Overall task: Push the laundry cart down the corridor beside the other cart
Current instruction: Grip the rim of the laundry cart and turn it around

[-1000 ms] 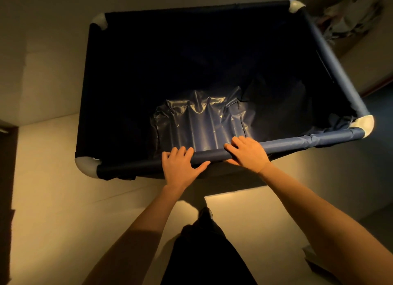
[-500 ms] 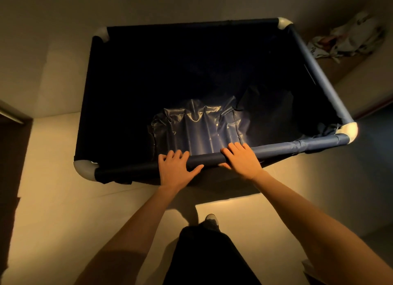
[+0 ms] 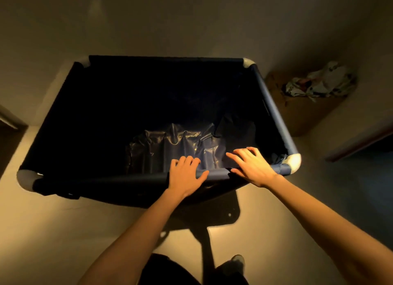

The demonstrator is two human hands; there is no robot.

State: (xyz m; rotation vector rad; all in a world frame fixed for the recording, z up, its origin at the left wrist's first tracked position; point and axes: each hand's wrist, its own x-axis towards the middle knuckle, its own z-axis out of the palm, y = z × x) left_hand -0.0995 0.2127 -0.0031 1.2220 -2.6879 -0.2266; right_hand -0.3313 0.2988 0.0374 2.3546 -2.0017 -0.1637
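The laundry cart stands on the floor, its dark interior mostly lost in shadow. On its near rail, the left hand has its grip wrapped over; the right hand lies flat, fingers spread. A crumpled bundle, indistinct, lies far right.

Laundry cart dark navy fabric, pale grey corner caps; floor beige; crumpled cloth white, patterned.
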